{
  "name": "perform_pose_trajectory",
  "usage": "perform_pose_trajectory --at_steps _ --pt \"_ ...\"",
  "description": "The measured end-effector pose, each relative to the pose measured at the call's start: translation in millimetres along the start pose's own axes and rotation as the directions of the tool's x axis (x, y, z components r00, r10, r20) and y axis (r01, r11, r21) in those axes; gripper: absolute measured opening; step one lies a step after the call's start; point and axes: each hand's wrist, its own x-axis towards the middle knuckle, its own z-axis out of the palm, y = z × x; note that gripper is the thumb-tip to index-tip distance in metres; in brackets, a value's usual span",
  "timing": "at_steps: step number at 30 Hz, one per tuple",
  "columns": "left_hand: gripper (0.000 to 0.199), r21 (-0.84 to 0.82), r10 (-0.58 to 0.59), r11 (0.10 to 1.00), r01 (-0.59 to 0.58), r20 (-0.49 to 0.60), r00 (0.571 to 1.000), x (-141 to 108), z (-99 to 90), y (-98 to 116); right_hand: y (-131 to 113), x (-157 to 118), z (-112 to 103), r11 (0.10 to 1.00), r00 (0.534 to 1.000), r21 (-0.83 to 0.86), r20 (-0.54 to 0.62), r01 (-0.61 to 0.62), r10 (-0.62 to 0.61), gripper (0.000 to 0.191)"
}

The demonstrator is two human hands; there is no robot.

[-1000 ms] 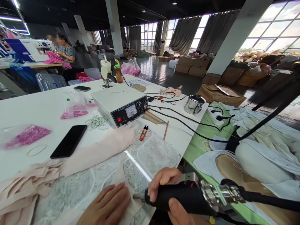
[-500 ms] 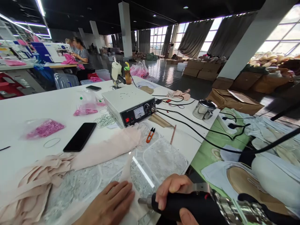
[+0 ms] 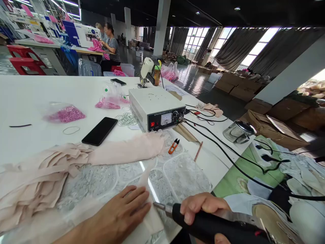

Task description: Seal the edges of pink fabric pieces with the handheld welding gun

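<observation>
My left hand [image 3: 122,211] lies flat, palm down, on a strip of thin pale pink fabric [image 3: 153,217] over a clear patterned mat [image 3: 188,174]. My right hand [image 3: 203,213] is wrapped round a black handheld tool [image 3: 210,225] with a metal tip. That tip points left and is beside my left fingertips, at the fabric. A longer pale pink piece [image 3: 129,149] stretches across the mat, and a layered pile of the same fabric [image 3: 33,183] lies at the left. Orange thread snips [image 3: 174,146] rest on the mat.
Behind the mat stand a white control box [image 3: 157,105] and a black phone [image 3: 100,131]. Bags of pink bits [image 3: 67,113] lie left. Black cables [image 3: 223,149] run right past a metal mug [image 3: 239,131]. A person [image 3: 111,44] sits at a sewing machine far left.
The view has turned, so the table things appear further right. The tool's tip has moved closer to my left fingertips. My left hand is still flat on the fabric.
</observation>
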Motion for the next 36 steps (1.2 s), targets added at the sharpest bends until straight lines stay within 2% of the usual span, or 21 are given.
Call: perform_pose_trajectory --at_steps 3,8,13,18,21,23,26,28,30,32,34,36 --pt "0.03 0.009 -0.002 1.0 0.002 -0.012 1.0 2.0 -5.3 0.9 6.9 7.8 9.7 0.99 0.99 -0.047 -0.048 0.134 -0.136 0.02" --pt "0.03 0.011 -0.004 1.0 0.004 -0.016 1.0 3.3 -7.7 0.0 14.3 15.8 14.0 0.994 0.993 -0.004 0.045 0.109 -0.109 0.02" --pt "0.031 0.012 0.004 1.0 -0.004 0.018 1.0 5.1 -9.2 -0.4 17.0 17.5 15.4 0.99 0.99 -0.01 0.029 0.14 -0.139 0.018" --pt "0.03 0.029 -0.005 1.0 0.004 0.01 1.0 3.5 -7.4 0.2 19.5 18.8 14.6 0.992 0.989 -0.008 0.074 0.128 -0.127 0.016" --pt "0.034 0.043 0.026 0.999 -0.027 0.037 0.999 2.0 -10.1 -1.8 19.4 18.7 13.2 0.993 0.986 0.026 0.115 0.116 -0.119 0.015" --pt "0.038 0.066 0.071 0.995 -0.078 0.097 0.993 1.6 -15.1 -4.1 17.9 19.0 12.3 0.993 0.984 0.05 0.137 0.111 -0.117 0.016" --pt "0.046 0.084 0.138 0.984 -0.16 0.223 0.965 2.5 -24.3 -7.8 15.1 22.7 11.3 0.989 0.985 0.051 0.101 0.139 -0.143 0.018" --pt "0.045 0.086 0.163 0.978 -0.189 0.246 0.956 3.7 -28.1 -9.6 14.8 28.5 11.4 0.984 0.983 0.049 0.055 0.173 -0.175 0.018" --pt "0.04 0.074 0.167 0.98 -0.185 0.199 0.966 4.8 -27.8 -10.9 17.5 36.3 12.5 0.975 0.977 0.058 0.01 0.212 -0.213 0.017" --pt "0.036 0.04 0.121 0.991 -0.126 0.107 0.987 5.4 -23.4 -11.8 23.2 44.8 14.5 0.965 0.967 0.06 -0.029 0.255 -0.254 0.017" --pt "0.031 -0.004 0.002 1.0 -0.002 -0.009 1.0 6.0 -16.2 -12.3 31.2 52.3 17.1 0.954 0.955 0.047 -0.045 0.295 -0.293 0.018" --pt "0.024 -0.032 -0.131 0.991 0.128 -0.09 0.987 6.7 -7.6 -12.5 39.9 57.5 19.8 0.948 0.948 0.035 -0.049 0.318 -0.316 0.019"
